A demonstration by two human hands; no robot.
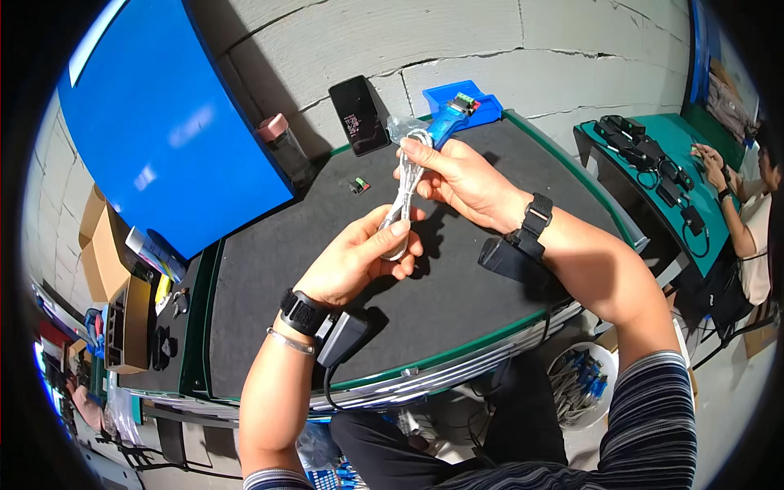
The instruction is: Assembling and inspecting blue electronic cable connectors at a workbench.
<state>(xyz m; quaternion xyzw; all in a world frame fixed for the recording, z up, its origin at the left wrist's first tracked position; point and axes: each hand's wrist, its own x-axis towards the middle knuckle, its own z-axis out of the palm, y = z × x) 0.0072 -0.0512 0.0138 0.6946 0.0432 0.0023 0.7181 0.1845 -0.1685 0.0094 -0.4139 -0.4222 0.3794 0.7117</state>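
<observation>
A translucent grey cable (404, 196), folded into a bundle and tied around its middle, is held between both hands above the dark mat. My left hand (363, 253) is closed on its lower loop, thumb on top. Higher up, my right hand (461, 180) pinches the upper loops between thumb and fingers. Just beyond those fingers, a blue translucent connector plug (443, 124) points up and away, with a green terminal block (465, 102) at its tip. Beside the plug shows a bit of clear plastic (404, 126). On the mat lies a small green-and-black terminal piece (359, 185).
A phone (359, 114) leans on the wall, near a blue tray (490, 108) and a pink-lidded bottle (284, 147). A blue panel (171, 122) stands left. A bucket (608, 359) holds cabled blue plugs. A person works at a green table (702, 245) with black devices.
</observation>
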